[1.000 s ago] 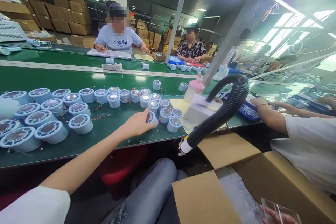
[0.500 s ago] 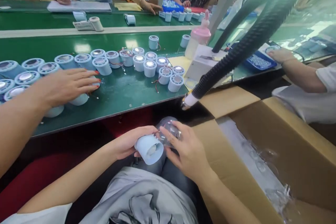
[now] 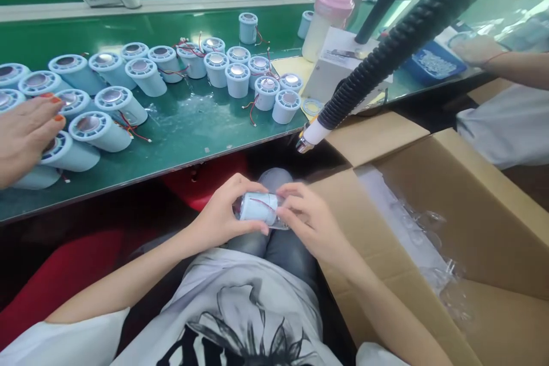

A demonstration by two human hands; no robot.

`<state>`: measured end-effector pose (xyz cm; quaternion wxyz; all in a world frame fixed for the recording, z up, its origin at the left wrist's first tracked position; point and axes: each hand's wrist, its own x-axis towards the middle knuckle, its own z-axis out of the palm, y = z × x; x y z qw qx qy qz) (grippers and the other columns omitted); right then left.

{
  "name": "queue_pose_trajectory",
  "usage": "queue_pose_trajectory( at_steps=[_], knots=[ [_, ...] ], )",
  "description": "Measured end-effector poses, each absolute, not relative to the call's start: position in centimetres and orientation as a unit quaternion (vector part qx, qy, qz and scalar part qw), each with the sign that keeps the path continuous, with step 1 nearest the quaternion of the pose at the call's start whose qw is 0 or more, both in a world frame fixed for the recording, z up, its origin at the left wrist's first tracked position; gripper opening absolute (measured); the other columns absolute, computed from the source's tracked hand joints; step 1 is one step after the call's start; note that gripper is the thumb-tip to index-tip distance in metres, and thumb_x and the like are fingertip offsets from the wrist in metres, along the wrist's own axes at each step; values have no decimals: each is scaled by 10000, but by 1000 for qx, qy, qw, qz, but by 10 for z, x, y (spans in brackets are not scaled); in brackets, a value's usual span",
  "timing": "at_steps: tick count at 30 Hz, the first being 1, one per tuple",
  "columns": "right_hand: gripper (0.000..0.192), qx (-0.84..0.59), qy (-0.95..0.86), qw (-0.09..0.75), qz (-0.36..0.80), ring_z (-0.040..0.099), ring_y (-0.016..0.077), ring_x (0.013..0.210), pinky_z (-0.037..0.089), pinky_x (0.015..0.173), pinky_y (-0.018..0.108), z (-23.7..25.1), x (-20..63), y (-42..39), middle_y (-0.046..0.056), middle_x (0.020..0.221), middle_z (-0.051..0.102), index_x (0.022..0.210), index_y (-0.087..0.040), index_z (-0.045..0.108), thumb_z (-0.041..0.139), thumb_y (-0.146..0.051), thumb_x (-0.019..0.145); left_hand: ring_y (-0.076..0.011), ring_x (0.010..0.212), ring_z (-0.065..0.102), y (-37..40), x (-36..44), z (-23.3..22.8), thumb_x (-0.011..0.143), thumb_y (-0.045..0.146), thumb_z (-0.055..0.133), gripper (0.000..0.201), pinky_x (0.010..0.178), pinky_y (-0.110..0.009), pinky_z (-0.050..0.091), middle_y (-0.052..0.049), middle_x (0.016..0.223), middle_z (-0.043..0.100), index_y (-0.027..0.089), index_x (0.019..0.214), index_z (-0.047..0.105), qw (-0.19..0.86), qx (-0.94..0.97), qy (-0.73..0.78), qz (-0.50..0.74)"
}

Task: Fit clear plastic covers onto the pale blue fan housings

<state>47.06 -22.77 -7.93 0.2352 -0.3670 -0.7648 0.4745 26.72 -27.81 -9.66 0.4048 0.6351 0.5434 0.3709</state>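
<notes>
A light-blue plastic cylinder (image 3: 258,209) with a thin red wire along its side lies sideways inside a clear plastic housing (image 3: 281,221), above my lap. My left hand (image 3: 229,211) wraps thumb and fingers round the left end of the housing. At the right end, the fingers of my right hand (image 3: 306,211) close on the housing beside the wire. My fingers hide both ends of the housing.
Several light-blue cylinders (image 3: 237,80) with wires stand on the green table (image 3: 189,126). Another person's hand (image 3: 26,137) is over the left ones. A black flexible hose (image 3: 373,63) hangs ahead; an open cardboard box (image 3: 386,274) with clear plastic parts (image 3: 441,274) stands right.
The blue cylinder, apart from the clear housing before, is now inside it, turned sideways between my hands. The other person's hand has moved left. The view has tilted down.
</notes>
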Motion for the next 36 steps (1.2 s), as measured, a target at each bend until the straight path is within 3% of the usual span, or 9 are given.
queue_pose_trajectory(
  at_steps=[4,8,11,14,17,20,28,36],
  knots=[
    [308,-422,-684,266,532,617,179,817,470,578,248,-79,470,-226,77,934,632,527,-176,563,676,-299,786,-234,1002,550,-277,265,-107,560,477,852,625,797,-339,531,-69,1061,481,233,1108,678,393,666,524,358],
    [303,-438,-606,295,594,640,205,846,518,682,303,-83,472,-221,71,879,681,490,-180,590,737,-314,719,-263,1111,560,-278,263,-109,627,388,842,683,850,-352,545,-101,1222,521,257,1250,596,467,653,488,342],
    [308,-428,-543,301,656,665,213,827,554,641,314,-85,475,-219,75,910,706,522,-183,640,746,-384,730,-244,1103,605,-280,264,-106,708,296,795,677,893,-359,545,-99,1251,582,247,1323,515,575,582,451,356],
    [174,-374,-581,287,663,683,251,941,593,683,342,-85,480,-222,81,1125,699,766,-217,744,791,-373,705,-228,1073,629,-284,266,-103,727,245,779,634,911,-354,535,-98,1251,606,222,1302,512,646,498,439,377],
    [445,-296,-742,273,536,602,274,1171,540,947,403,-85,488,-228,75,1349,587,1119,-270,695,819,-221,695,-212,1027,636,-287,268,-99,732,227,775,592,843,-315,553,-82,1201,624,225,1270,529,680,432,434,404],
    [453,-260,-822,281,421,571,245,1223,464,1059,390,-85,494,-233,78,1375,566,1206,-271,640,751,-166,779,-191,934,650,-288,268,-96,730,220,780,620,712,-257,565,-60,1156,632,271,1291,522,708,408,421,394],
    [424,-278,-745,283,536,613,243,1159,590,893,321,-84,495,-238,66,1182,674,1105,-240,625,809,-283,725,-247,1162,603,-289,262,-86,700,196,808,742,920,-317,532,-51,1405,530,353,1356,498,647,533,408,360],
    [422,-298,-684,264,611,654,217,1037,586,893,337,-81,499,-240,42,1163,640,1093,-253,619,813,-299,721,-281,1227,560,-293,262,-81,698,221,805,738,980,-381,513,-103,1389,544,274,1369,504,590,594,416,355]
  ],
)
